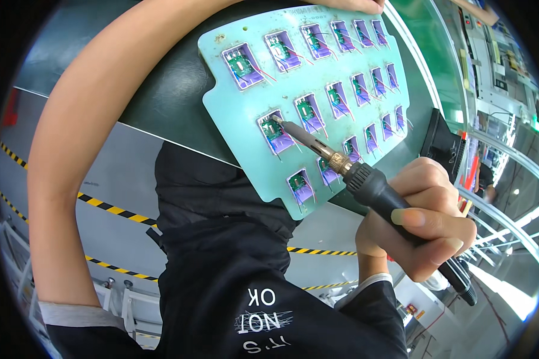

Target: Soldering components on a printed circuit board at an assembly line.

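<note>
**Soldering iron tip at a board pocket on the fixture plate**

The right hand (422, 218), at the lower right of the frame, is curled tight around the black handle of a soldering iron with a brass collar and dark metal tip (341, 164), thumb pressed along the grip. The tip reaches up and left to the centre of the frame, where it touches, or sits just above, a small green circuit board in a purple-lined pocket (273, 130) in the middle row. That pocket belongs to a pale green flat fixture plate with rows of rectangular pockets (233, 119), each holding a like board with thin red and white wires; the plate is tilted across the upper middle of the frame over a dark green work surface (161, 90).

The left arm arcs round the upper left; the left hand (356, 5) shows only as fingers on the plate's top edge, so how firmly it grips cannot be told.

Risks, as I judge them: the plate overhangs the table edge, so a slackened left hand could let it shift under the tip and smear solder across neighbouring pads. Lingering heat may scorch the purple lining or the fine wire insulation
</note>
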Tool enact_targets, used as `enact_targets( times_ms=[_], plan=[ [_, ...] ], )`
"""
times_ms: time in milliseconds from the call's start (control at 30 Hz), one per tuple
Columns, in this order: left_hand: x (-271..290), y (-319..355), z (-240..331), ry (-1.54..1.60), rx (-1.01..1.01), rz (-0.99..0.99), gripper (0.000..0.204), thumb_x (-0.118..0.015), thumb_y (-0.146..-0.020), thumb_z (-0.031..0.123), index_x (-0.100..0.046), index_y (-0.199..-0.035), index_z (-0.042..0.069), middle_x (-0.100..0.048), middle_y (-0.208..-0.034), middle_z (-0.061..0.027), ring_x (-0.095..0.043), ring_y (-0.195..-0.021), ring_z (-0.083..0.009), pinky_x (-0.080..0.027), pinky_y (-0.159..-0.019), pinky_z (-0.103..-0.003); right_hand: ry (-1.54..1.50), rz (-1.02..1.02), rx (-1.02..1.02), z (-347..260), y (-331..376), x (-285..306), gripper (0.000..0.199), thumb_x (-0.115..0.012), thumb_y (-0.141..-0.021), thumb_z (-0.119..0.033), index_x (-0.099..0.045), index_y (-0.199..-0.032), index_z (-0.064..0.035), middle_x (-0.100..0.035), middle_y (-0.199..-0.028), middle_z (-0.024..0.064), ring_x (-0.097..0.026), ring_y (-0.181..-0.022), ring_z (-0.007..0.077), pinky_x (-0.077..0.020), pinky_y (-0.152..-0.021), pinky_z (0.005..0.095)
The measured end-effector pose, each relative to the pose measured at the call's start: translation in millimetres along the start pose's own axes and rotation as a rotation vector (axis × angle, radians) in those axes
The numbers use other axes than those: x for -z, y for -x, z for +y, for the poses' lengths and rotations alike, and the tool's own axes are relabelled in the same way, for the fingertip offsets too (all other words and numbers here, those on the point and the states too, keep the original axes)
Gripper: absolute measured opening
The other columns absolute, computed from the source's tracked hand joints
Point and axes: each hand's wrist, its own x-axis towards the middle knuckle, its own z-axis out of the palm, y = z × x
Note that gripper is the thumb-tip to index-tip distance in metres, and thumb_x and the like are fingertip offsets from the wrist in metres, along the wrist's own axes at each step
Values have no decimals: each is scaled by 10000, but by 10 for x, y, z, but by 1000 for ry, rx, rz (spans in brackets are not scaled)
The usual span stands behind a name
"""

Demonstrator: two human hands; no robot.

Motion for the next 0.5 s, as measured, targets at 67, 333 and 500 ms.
enact_targets(
  times_ms=[67,333,500],
  plan=[
    [-3,-13,13,5,1,-3,274,-522,-838,275,-632,-880,28,-637,-797,-164,-611,-751,-304,-463,-691,-374,10,32,26,6,5,-19,344,-305,-959,-286,-488,-785,-54,-353,-465,18,-366,-364,137,-243,-353,275],
    [-18,-18,8,-5,13,-9,279,-514,-843,277,-629,-882,26,-634,-795,-166,-609,-744,-302,-463,-689,-374,-17,38,59,34,13,-29,344,-323,-952,-302,-485,-781,-51,-358,-462,16,-369,-362,135,-250,-347,266],
    [-27,-21,-18,-13,-4,-3,266,-524,-842,273,-629,-882,33,-633,-791,-163,-606,-733,-298,-462,-681,-369,4,14,24,18,-2,-15,338,-328,-947,-301,-487,-781,-54,-369,-460,17,-371,-358,136,-258,-348,271]
  ],
)
